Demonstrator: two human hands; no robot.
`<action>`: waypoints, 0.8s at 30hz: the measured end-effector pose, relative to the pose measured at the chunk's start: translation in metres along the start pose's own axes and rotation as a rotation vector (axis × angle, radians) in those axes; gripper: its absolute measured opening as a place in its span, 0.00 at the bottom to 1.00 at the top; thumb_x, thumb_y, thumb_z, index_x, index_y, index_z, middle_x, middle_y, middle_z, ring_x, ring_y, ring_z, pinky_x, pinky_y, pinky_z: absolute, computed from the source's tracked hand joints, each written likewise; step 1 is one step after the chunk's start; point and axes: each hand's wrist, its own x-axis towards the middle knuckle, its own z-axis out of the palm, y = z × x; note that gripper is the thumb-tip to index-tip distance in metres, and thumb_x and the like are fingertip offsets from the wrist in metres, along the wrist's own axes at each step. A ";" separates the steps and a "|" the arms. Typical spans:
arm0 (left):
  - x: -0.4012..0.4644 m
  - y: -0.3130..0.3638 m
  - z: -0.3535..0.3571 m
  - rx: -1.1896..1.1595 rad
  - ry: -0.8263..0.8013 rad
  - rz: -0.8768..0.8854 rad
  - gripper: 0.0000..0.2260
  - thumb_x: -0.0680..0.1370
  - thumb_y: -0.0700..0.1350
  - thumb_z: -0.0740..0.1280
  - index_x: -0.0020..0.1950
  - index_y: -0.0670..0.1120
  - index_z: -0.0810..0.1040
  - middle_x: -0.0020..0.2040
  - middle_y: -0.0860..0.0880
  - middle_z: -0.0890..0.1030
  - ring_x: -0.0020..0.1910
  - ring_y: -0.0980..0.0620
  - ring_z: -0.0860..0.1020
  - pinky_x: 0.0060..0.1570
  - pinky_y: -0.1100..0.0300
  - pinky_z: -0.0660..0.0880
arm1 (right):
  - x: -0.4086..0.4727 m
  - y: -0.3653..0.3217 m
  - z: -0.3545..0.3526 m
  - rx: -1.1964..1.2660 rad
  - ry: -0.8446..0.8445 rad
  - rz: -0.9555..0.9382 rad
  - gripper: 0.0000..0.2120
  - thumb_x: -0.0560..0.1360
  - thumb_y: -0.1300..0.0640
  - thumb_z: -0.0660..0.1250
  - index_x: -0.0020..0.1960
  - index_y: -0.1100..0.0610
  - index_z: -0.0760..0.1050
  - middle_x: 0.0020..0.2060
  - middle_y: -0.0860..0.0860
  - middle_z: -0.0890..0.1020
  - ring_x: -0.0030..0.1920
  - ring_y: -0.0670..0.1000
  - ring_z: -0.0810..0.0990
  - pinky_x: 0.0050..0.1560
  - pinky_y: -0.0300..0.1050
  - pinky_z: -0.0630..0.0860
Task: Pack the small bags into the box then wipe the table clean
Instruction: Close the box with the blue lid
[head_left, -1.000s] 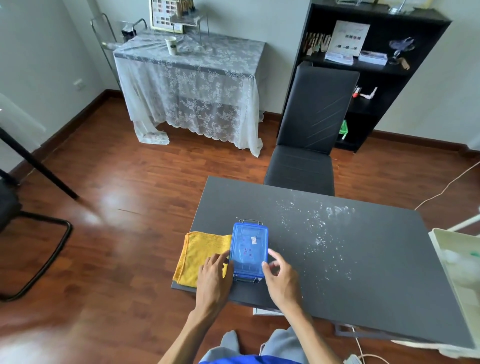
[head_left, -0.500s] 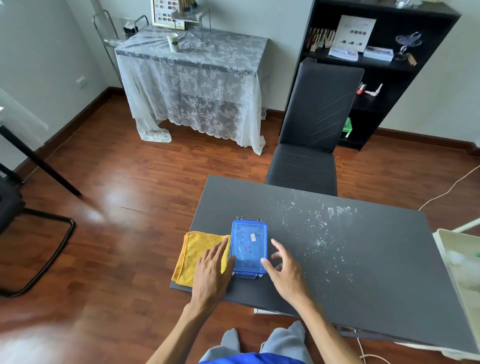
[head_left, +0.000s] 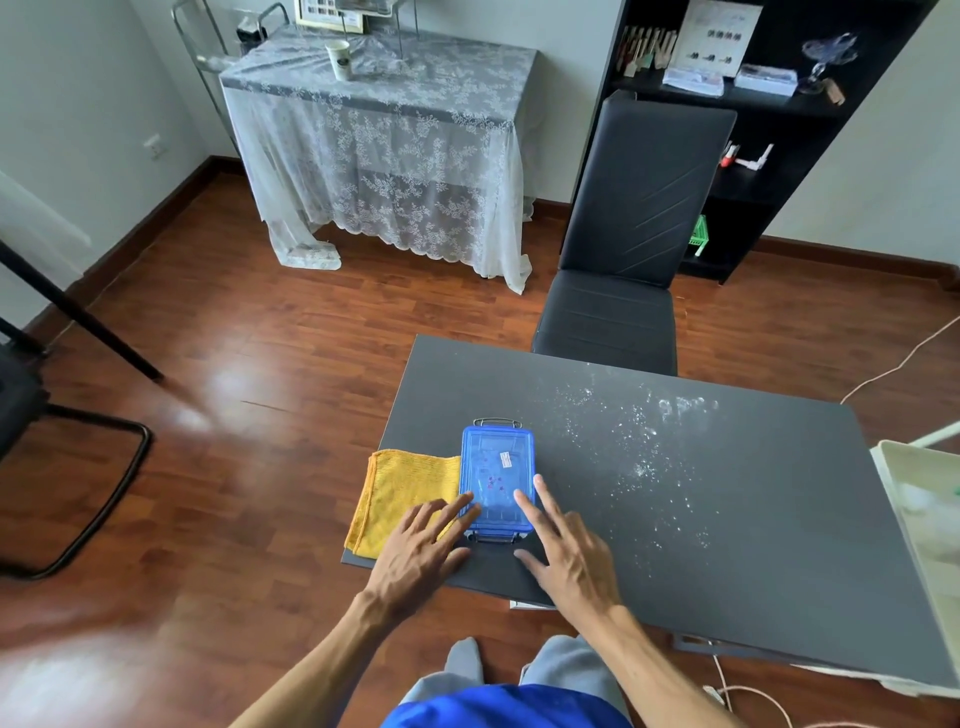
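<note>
Box (head_left: 497, 480), blue with its lid on, lies near the desk (head_left: 727, 519) front-left corner, long axis running away from me. I see left hand (head_left: 415, 551) and right hand (head_left: 569, 556) flanking it, fingers spread, grip released; fingertip contact looks likely. Yellow cloth (head_left: 400, 493) adjoins its left side.

A person seen from above: bare forearms with no sleeves reaching the wrists, no watch, rings or gloves on the left hand (head_left: 415, 545) or right hand (head_left: 569, 558). A bright blue shirt (head_left: 506, 707) shows at the near edge, with light grey trousers (head_left: 563, 670) below.
</note>
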 end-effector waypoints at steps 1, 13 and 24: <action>0.002 0.001 0.002 0.011 0.023 -0.008 0.23 0.80 0.54 0.65 0.73 0.49 0.68 0.72 0.49 0.72 0.59 0.46 0.75 0.61 0.54 0.68 | 0.002 0.002 0.002 -0.020 0.017 -0.016 0.43 0.65 0.43 0.81 0.76 0.47 0.69 0.78 0.48 0.68 0.42 0.51 0.80 0.37 0.45 0.82; -0.003 0.000 -0.003 0.040 0.102 0.062 0.22 0.83 0.54 0.60 0.75 0.48 0.67 0.74 0.48 0.70 0.53 0.47 0.75 0.52 0.54 0.72 | 0.004 0.015 0.002 -0.056 0.084 -0.179 0.37 0.70 0.37 0.76 0.74 0.51 0.73 0.75 0.48 0.72 0.38 0.51 0.80 0.37 0.47 0.81; -0.002 0.000 -0.023 -0.080 0.069 0.073 0.16 0.84 0.49 0.60 0.71 0.47 0.74 0.72 0.48 0.73 0.47 0.48 0.76 0.45 0.56 0.72 | -0.003 0.008 -0.002 0.202 0.103 -0.111 0.21 0.78 0.42 0.66 0.67 0.49 0.80 0.71 0.45 0.76 0.39 0.43 0.85 0.37 0.38 0.81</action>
